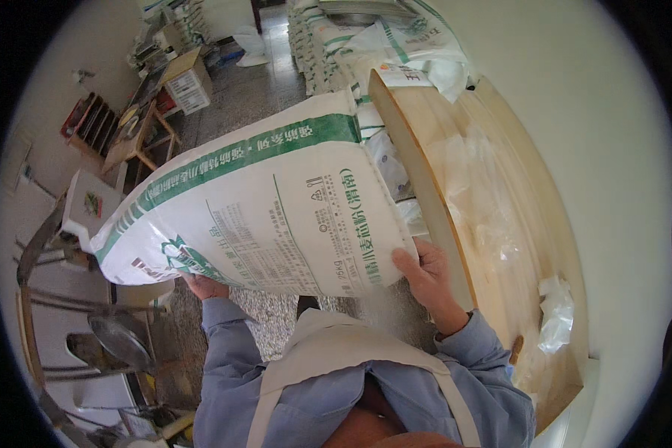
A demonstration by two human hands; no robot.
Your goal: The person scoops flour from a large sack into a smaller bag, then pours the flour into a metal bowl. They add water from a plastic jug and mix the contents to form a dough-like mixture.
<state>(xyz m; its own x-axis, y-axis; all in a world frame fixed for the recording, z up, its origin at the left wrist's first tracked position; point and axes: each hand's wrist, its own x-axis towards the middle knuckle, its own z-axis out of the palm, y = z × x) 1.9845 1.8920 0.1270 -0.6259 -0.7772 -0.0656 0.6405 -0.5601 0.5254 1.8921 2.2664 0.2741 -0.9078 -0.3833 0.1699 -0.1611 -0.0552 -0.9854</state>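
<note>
A large white woven sack [269, 201] with green bands and print is held up in front of me, lying slanted across the middle of the view. My left hand [205, 286] grips its lower edge toward the left; the fingers are mostly hidden under the sack. My right hand [425, 276] is closed on the sack's lower right corner. Beside the sack on the right runs a long wooden board edge [444, 209], with some plastic bags in the gap next to it.
A wooden bin top [485, 187] with loose plastic lines the right wall. Stacked sacks [313, 52] stand at the back. A cardboard box [187, 82], a wooden stool [145, 138], a red rack [89, 123] and chair-like frames [75, 321] are along the left.
</note>
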